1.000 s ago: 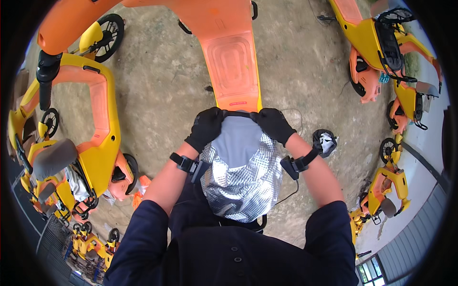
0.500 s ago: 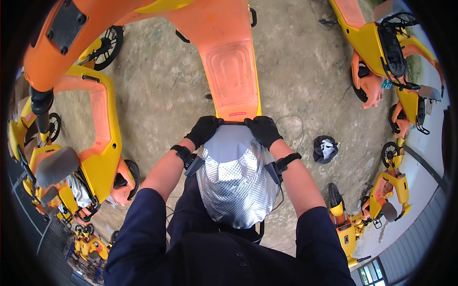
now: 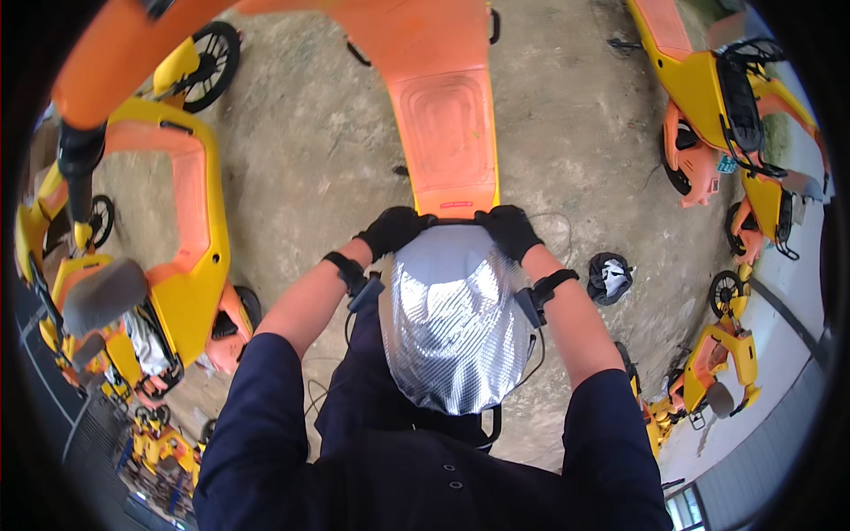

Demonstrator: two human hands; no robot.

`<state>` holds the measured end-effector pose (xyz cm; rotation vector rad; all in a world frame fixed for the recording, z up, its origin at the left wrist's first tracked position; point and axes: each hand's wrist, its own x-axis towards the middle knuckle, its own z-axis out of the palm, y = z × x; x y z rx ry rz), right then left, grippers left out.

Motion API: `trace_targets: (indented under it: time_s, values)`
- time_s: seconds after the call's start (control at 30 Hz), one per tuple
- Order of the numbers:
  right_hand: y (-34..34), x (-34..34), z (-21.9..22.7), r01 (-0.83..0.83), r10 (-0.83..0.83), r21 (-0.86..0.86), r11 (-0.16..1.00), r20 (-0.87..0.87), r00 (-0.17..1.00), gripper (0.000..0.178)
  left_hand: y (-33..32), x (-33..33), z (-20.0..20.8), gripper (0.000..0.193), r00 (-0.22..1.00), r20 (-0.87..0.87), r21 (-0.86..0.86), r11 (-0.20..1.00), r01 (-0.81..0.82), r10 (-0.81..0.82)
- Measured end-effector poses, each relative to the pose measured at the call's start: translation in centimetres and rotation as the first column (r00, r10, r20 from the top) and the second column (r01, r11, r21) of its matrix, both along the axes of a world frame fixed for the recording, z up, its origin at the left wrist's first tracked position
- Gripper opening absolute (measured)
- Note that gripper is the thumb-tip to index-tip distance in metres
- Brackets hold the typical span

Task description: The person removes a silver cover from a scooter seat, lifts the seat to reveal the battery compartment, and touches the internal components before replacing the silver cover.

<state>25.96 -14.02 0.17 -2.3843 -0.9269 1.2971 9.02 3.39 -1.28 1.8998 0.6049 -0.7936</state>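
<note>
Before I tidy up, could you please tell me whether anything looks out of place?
A crumpled black-and-white bundle lies loose on the floor, right of the right hand; it looks discarded, apart from the scooters.

Floor [image 3: 310, 159] is mottled grey-brown with darker stains, carrying a crumpled black bundle [image 3: 604, 281] with a white patch right of centre, a thin wire loop [image 3: 569, 232] just up and left of it, plus yellow-and-orange scooters [image 3: 190, 301] along the left and more along the right.
</note>
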Motion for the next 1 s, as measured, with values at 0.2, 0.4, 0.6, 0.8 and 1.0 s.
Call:
trace_targets:
  time_s: [0.2,0.4,0.6,0.8,1.0]
  values:
    - [1.9,0.1,1.7,-0.012,0.005,-0.139,0.99,-0.051,0.999,0.044,1.2,-3.5,-1.8,0.042,0.869,0.466,-0.054,0.976,0.213,-0.164]
    - [0.1,-0.3,3.3,0.197,-0.203,-0.162,0.967,-0.018,0.979,0.053,1.0,-3.8,0.3,0.033,0.941,0.327,-0.137,0.98,0.144,-0.093]
    - [0.5,0.5,4.3,0.117,-0.141,-0.309,0.944,-0.056,0.988,0.054,0.0,-6.0,-1.9,0.037,0.936,0.3,0.014,0.982,0.188,-0.183]
    - [-1.9,3.2,1.5,-0.193,0.174,-0.022,0.981,-0.345,0.922,0.049,-0.1,-6.1,-0.4,0.01,0.941,0.336,-0.159,0.987,0.027,0.029]
    - [-2.4,2.6,0.0,-0.484,0.483,0.18,0.857,0.051,0.874,0.041,-1.1,-5.7,-1.5,0.02,0.91,0.13,-0.397,0.862,-0.317,0.394]
